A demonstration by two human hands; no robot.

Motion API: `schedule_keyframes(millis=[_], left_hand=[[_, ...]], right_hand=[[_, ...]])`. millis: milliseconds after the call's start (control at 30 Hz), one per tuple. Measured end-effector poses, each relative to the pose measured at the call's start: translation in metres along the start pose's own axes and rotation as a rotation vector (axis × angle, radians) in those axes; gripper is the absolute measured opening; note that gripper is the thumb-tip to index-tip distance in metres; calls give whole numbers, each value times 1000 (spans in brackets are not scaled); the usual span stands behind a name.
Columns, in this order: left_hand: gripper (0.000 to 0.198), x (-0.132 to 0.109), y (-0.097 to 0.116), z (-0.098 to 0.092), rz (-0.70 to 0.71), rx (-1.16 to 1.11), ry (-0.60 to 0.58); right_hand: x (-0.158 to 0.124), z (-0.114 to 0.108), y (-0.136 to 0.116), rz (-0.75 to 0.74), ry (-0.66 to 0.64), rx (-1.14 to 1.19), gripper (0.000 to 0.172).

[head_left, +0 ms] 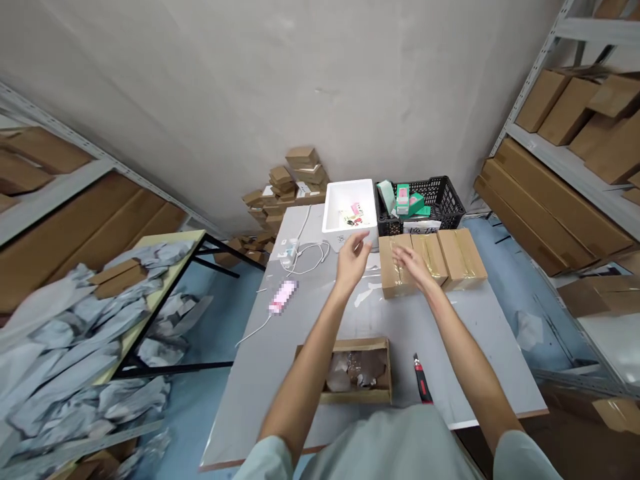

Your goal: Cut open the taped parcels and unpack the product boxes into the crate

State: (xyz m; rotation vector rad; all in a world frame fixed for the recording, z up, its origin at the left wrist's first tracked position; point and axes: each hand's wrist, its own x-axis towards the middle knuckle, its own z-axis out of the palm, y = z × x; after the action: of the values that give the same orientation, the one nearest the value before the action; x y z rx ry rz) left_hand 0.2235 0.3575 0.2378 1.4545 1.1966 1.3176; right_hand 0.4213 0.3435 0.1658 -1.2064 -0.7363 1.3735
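Note:
My left hand (353, 259) is raised at the front of a white foam box (327, 212), its fingers loosely bent and apart, with nothing seen in them. My right hand (411, 261) is over the left one of three taped cardboard boxes (389, 280), fingers spread; whether it touches the box is unclear. Small colourful printed pieces (355, 215) lie inside the foam box. Below my forearms, near the table's front edge, an open cardboard box (345, 397) holds wrapped items (353, 370). To its right lies a red and black utility knife (422, 381).
Behind the taped boxes stands a black plastic crate (447, 200) with green boxes (415, 203). A power strip (289, 253), white cables and a blurred-out pink object (283, 297) lie on the table's left side. Loaded shelves flank both sides. Grey bags (75, 353) cover a side table.

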Motion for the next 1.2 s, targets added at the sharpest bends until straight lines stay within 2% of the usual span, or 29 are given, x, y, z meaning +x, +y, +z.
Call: schedule_keyframes(millis=[133, 267, 367, 467, 533, 600, 700, 800, 867, 933, 1033, 1100, 1133, 1200], left_hand=[[43, -109, -37, -79, -210, 133, 58], [40, -200, -61, -138, -394, 225, 201], [39, -251, -69, -170, -468, 279, 318], [33, -292, -82, -196, -526, 315, 434], [28, -316, -100, -209, -577, 339, 467], [24, -338, -123, -217, -663, 393, 443], [36, -364, -162, -220, -848, 582, 263], [70, -384, -195, -216, -947, 794, 25], [87, -393, -212, -212, -1003, 845, -55], [87, -400, -225, -210, -1044, 841, -74], [66, -403, -235, -213, -1049, 831, -75], [55, -398, -235, -224, -1030, 827, -78], [51, -393, -233, -231, -1008, 826, -62], [46, -377, -221, -249, -896, 800, 73]], right_hand=[[-77, -28, 71, 120, -20, -25, 67], [-151, -44, 116, 208, 13, -72, 73], [-199, -49, 140, 227, 69, -132, 75], [-236, -54, 162, 230, 124, -217, 75], [-253, -59, 173, 244, 120, -276, 73], [-266, -64, 181, 265, 87, -331, 71], [-277, -69, 186, 283, 63, -390, 70], [-284, -68, 183, 282, 88, -424, 70], [-287, -64, 177, 275, 116, -436, 70], [-290, -58, 171, 252, 150, -444, 69], [-295, -48, 160, 206, 192, -457, 68], [-298, -42, 153, 178, 221, -465, 68], [-300, -38, 149, 161, 237, -473, 68], [-304, -32, 143, 118, 268, -513, 67]])
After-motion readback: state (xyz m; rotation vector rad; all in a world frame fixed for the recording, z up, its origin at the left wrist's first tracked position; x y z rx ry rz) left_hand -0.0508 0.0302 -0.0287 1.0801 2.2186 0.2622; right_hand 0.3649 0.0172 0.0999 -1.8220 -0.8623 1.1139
